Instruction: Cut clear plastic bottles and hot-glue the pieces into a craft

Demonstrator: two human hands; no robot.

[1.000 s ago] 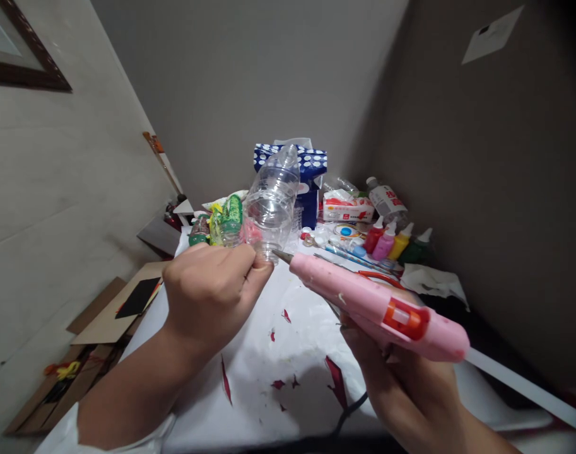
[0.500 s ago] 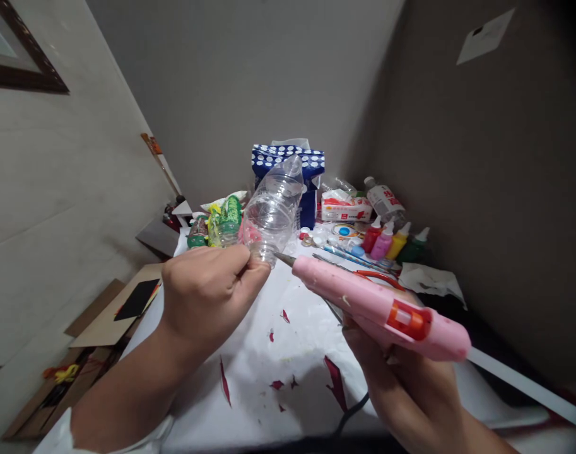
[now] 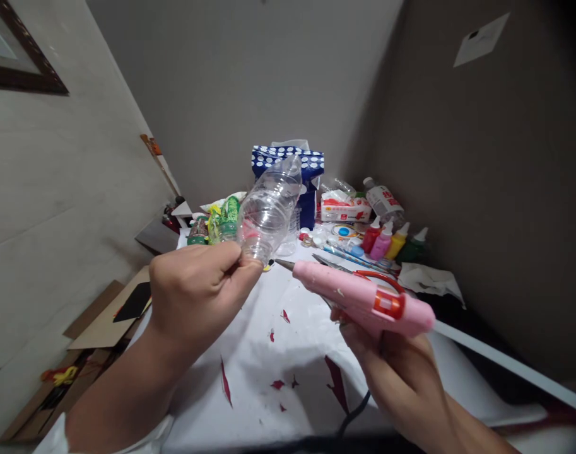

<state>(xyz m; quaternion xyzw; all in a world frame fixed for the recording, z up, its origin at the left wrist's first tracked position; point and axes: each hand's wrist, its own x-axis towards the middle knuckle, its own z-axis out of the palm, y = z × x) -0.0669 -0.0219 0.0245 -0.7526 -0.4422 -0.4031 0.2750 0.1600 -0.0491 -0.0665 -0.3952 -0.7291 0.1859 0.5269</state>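
Note:
My left hand (image 3: 200, 284) is closed around the neck end of a clear plastic bottle (image 3: 271, 205), which looks cut and tilts up and away to the right. In my right hand (image 3: 396, 372) is a pink hot glue gun (image 3: 358, 296), gripped by its handle. A white glue stick (image 3: 510, 366) juts from the gun's rear. The metal nozzle points left, a small gap away from the bottle's neck. My left fingers hide part of the neck, and the trigger is hidden from view.
Dark red scraps (image 3: 335, 381) lie on the white tabletop (image 3: 250, 353). Red-handled scissors (image 3: 377, 277) are behind the glue gun. Paint bottles (image 3: 382, 241), a tissue pack (image 3: 345, 208) and a blue dotted bag (image 3: 311, 161) stand at the back. Cardboard (image 3: 103, 315) is on the left.
My left hand and the bottle have shifted slightly left and down, away from the nozzle. The glue gun's rear has swung left, and a gap now shows between nozzle and bottle neck.

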